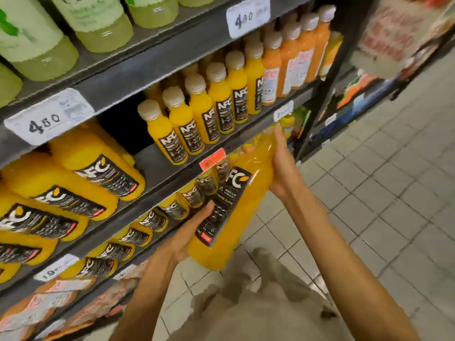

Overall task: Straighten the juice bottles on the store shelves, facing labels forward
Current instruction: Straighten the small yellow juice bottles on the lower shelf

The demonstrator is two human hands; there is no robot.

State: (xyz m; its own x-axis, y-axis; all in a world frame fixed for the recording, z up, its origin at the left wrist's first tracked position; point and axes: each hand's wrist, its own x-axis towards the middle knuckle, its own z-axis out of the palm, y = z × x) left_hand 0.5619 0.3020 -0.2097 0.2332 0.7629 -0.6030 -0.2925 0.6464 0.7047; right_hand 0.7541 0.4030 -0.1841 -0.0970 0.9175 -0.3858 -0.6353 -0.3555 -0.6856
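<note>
The shelves [157, 57] are looking mostly sorted already: the big orange juice bottles [98, 168] at the left are lying in rows with their black NFC labels facing out, the small bottles [194, 119] on the middle shelf are standing in a neat diagonal line showing NFC too, and the row of bottles below [152, 220] is also facing front, so the work appears well along, with the bottle in hand the one piece plainly left. That large bottle [236, 205] is being held off the shelf in front of the lower tier, tilted, its label reading "FC" and "ORANGE JUICE" turned toward the camera. The left hand [189, 232] is cupping its base with fingers curled round it; the right hand [283, 166] is gripping its upper part near the neck. Price tags are reading "480" [49, 116] and "400" [247, 18]; a lower tag [53, 268] is seeming to start "19", and the red tag [213, 158] is too blurred to read
</note>
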